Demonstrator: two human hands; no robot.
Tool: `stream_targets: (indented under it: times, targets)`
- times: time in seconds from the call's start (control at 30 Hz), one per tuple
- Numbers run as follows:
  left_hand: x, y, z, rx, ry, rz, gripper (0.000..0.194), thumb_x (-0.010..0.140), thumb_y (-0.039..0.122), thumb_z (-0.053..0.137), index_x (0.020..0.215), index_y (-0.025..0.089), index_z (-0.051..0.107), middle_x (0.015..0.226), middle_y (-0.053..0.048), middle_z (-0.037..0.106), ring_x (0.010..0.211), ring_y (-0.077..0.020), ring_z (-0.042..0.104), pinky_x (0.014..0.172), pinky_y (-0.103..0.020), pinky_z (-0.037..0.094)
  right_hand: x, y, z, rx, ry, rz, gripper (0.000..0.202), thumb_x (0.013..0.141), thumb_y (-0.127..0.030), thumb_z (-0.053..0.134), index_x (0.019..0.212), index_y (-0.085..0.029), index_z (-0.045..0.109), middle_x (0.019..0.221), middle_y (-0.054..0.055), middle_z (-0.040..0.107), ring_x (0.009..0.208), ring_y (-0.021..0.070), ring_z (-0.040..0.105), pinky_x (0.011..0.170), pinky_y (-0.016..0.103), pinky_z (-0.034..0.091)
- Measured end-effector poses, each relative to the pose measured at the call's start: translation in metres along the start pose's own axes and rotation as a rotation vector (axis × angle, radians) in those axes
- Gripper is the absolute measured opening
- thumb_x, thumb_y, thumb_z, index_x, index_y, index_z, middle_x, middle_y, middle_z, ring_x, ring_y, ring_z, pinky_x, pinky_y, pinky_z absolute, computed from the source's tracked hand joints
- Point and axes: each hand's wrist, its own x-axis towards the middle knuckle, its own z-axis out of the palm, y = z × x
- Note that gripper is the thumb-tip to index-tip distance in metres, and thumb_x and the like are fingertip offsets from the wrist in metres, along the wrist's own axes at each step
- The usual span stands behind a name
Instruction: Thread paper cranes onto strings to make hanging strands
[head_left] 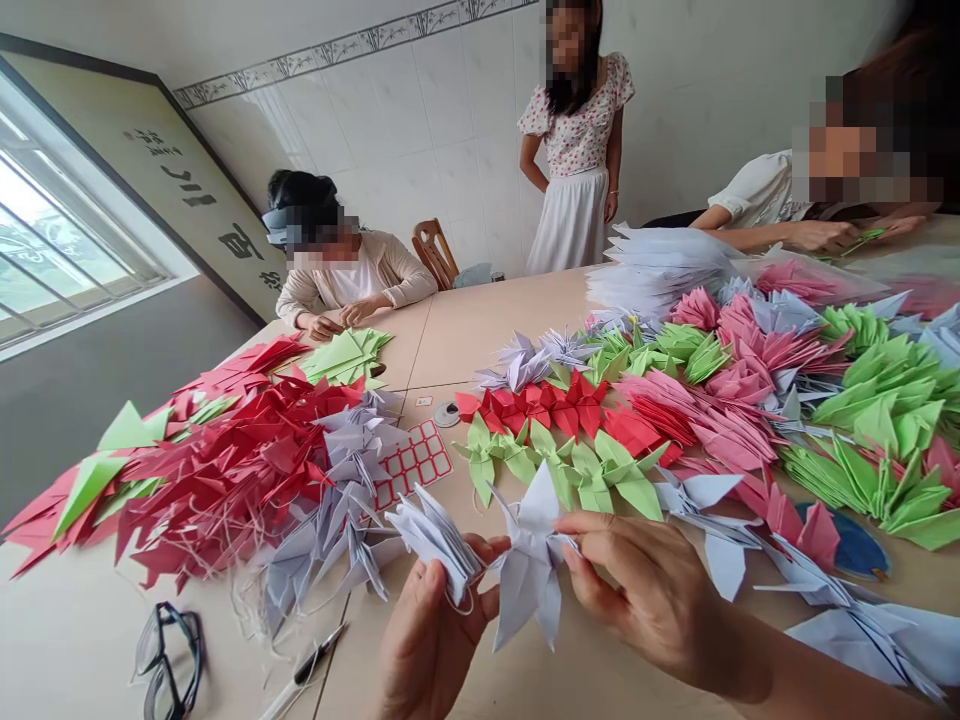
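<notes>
My left hand (435, 640) is closed around a small stack of flat-folded white paper cranes (435, 545), with a thin string looped below them. Between thumb and fingers, my right hand (652, 590) pinches an opened white paper crane (531, 580), its wings spread up and down. This crane is just right of the stack, close to my left fingertips. Behind my hands lies a row of green paper cranes (555, 460), with red paper cranes (540, 408) beyond it. More white cranes (712, 520) rest by my right wrist.
Left on the table are a heap of red cranes (240, 470), eyeglasses (196, 650), a pen-like tool (304, 672) and a red-gridded sheet (420, 460). Pink and green stacks (885, 400) cover the right side. Two people sit across the table; another stands.
</notes>
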Motion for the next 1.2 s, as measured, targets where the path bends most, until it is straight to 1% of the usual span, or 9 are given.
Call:
stream_targets:
  times: [0.2, 0.33, 0.47, 0.6, 0.67, 0.77, 0.83, 1.07, 1.2]
  targets:
    - [-0.001, -0.004, -0.005, 0.06, 0.023, -0.017, 0.024, 0.071, 0.038, 0.082, 0.08, 0.017, 0.076, 0.079, -0.006, 0.074, 0.081, -0.0216, 0.068, 0.078, -0.032, 0.053, 0.002, -0.005, -0.005, 0.217, -0.104, -0.054, 0.011, 0.094, -0.017, 0.053, 0.102, -0.022, 0.059, 0.096, 0.007, 0.076, 0.081, 0.0182, 0.073, 0.073, 0.027, 0.057]
    - [0.002, -0.004, -0.007, 0.008, 0.01, -0.023, 0.019, 0.074, 0.036, 0.079, 0.075, 0.018, 0.074, 0.072, -0.004, 0.072, 0.07, -0.0179, 0.064, 0.074, -0.032, 0.052, 0.001, -0.002, -0.007, 0.295, -0.095, 0.009, 0.025, 0.092, -0.018, 0.056, 0.116, -0.023, 0.057, 0.111, 0.01, 0.07, 0.095, 0.0202, 0.069, 0.078, 0.029, 0.058]
    - [0.002, -0.003, -0.003, -0.004, -0.041, 0.012, 0.021, 0.076, 0.034, 0.076, 0.07, 0.015, 0.072, 0.066, -0.003, 0.066, 0.065, -0.0158, 0.058, 0.068, -0.029, 0.049, 0.0, 0.005, -0.004, 0.392, -0.031, 0.343, 0.023, 0.092, -0.015, 0.051, 0.112, -0.026, 0.054, 0.108, 0.007, 0.063, 0.077, 0.0148, 0.065, 0.063, 0.025, 0.056]
    - [0.001, -0.002, 0.0, -0.016, -0.132, 0.045, 0.022, 0.078, 0.033, 0.072, 0.065, 0.015, 0.069, 0.064, -0.003, 0.061, 0.063, -0.0155, 0.053, 0.064, -0.028, 0.045, 0.002, 0.011, -0.002, 0.545, -0.201, 0.741, 0.029, 0.088, -0.017, 0.05, 0.115, -0.026, 0.055, 0.094, 0.003, 0.061, 0.063, 0.0124, 0.061, 0.06, 0.028, 0.056]
    - [0.001, -0.002, 0.0, -0.036, -0.169, 0.062, 0.022, 0.078, 0.033, 0.071, 0.065, 0.016, 0.068, 0.062, -0.003, 0.057, 0.061, -0.0152, 0.05, 0.061, -0.028, 0.042, 0.006, 0.012, -0.004, 0.703, -0.31, 0.826, 0.033, 0.081, -0.014, 0.051, 0.111, -0.025, 0.059, 0.096, 0.004, 0.063, 0.072, 0.0151, 0.064, 0.064, 0.03, 0.056]
    - [0.001, -0.001, 0.002, -0.083, -0.204, 0.104, 0.022, 0.079, 0.033, 0.069, 0.063, 0.017, 0.066, 0.059, -0.001, 0.051, 0.057, -0.0146, 0.045, 0.057, -0.027, 0.04, 0.011, 0.012, -0.01, 1.015, -0.438, 0.867, 0.03, 0.076, -0.012, 0.054, 0.101, -0.022, 0.065, 0.101, 0.006, 0.068, 0.1, 0.021, 0.065, 0.079, 0.033, 0.055]
    - [0.001, -0.001, 0.003, -0.114, -0.204, 0.122, 0.025, 0.079, 0.033, 0.069, 0.061, 0.017, 0.064, 0.057, 0.0, 0.048, 0.056, -0.0138, 0.043, 0.056, -0.027, 0.04, 0.012, 0.012, -0.012, 1.149, -0.513, 0.889, 0.025, 0.077, -0.013, 0.059, 0.099, -0.022, 0.067, 0.104, 0.006, 0.069, 0.103, 0.0206, 0.064, 0.084, 0.034, 0.053]
    - [0.002, -0.004, 0.002, -0.151, -0.183, 0.037, 0.023, 0.081, 0.032, 0.07, 0.065, 0.016, 0.066, 0.057, 0.001, 0.05, 0.052, -0.0106, 0.042, 0.054, -0.024, 0.039, 0.008, 0.009, -0.006, 1.293, -0.673, 0.992, 0.032, 0.077, -0.029, 0.079, 0.107, -0.025, 0.066, 0.088, -0.002, 0.067, 0.066, 0.0075, 0.058, 0.065, 0.019, 0.048]
    - [0.002, -0.006, 0.005, -0.151, -0.234, 0.016, 0.022, 0.083, 0.031, 0.068, 0.067, 0.015, 0.068, 0.059, -0.001, 0.055, 0.053, -0.0106, 0.047, 0.055, -0.023, 0.04, 0.009, 0.002, -0.005, 1.289, -0.701, 0.913, 0.033, 0.077, -0.023, 0.078, 0.108, -0.024, 0.067, 0.092, 0.0, 0.067, 0.073, 0.01, 0.059, 0.066, 0.019, 0.046]
